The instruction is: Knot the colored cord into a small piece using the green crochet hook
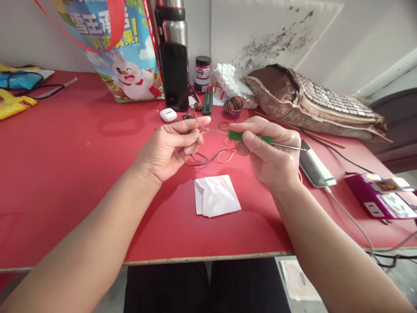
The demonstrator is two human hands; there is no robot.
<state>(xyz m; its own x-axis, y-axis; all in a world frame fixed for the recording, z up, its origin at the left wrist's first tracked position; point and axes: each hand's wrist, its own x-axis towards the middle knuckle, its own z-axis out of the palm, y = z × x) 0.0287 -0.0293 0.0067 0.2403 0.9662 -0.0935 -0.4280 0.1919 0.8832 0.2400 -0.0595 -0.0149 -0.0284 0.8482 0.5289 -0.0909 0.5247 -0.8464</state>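
Nearest me on the red table (pixel 81 152) I record a folded white napkin (pixel 216 196), lying between the two forearms and touched by neither. Beyond it, the left hand (pixel 172 141) is pinched together, thumb and fingers clamped on a thread (pixel 204 130); the thread's held part sits right at the fingertips. The right hand (pixel 270 148) is closed on a green-handled tool (pixel 250 137) — thumb and fingers grip the handle, one thin metal shaft pointing to the left fingertips, the other running back past the hand. The front tip lies at the thread; whether it passes through, I cannot tell. Loose strands (pixel 208 160) curl on the table beneath and between the hands. Right of the right hand I note a plugged-in phone (pixel 315 164). Farther off stand a white earphone case (pixel 168 114), a ball of multicoloured yarn (pixel 233 105) and — behind the case — an upright black phone (pixel 175 76) near a printed bag (pixel 127 52).
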